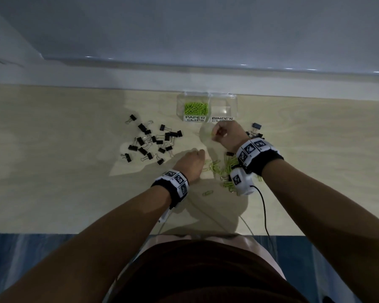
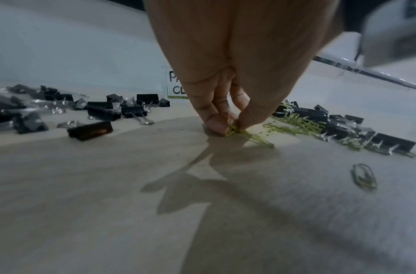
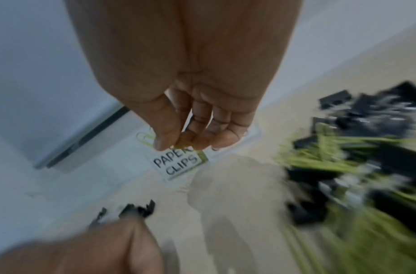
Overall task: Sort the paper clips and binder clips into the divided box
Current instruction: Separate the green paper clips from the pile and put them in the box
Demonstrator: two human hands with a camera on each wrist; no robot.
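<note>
A clear divided box (image 1: 233, 101) stands at the table's far edge, with green paper clips (image 1: 195, 107) in its left cell, labelled PAPER CLIPS (image 3: 179, 164). The right cell, labelled BINDER CLIPS, looks bare. My right hand (image 1: 222, 133) hovers just in front of the box, pinching green paper clips (image 3: 145, 139) between thumb and fingers. My left hand (image 1: 192, 161) is down on the table, its thumb and fingertips (image 2: 216, 124) pinching green paper clips (image 2: 235, 129) at the left end of a loose green pile (image 1: 228, 167).
Several black binder clips (image 1: 150, 141) lie scattered left of centre. More binder clips (image 1: 256, 127) sit right of the box, some mixed into the green pile (image 2: 343, 129). One paper clip (image 1: 207, 192) lies alone nearer me. A cable runs from the right wrist over the front edge.
</note>
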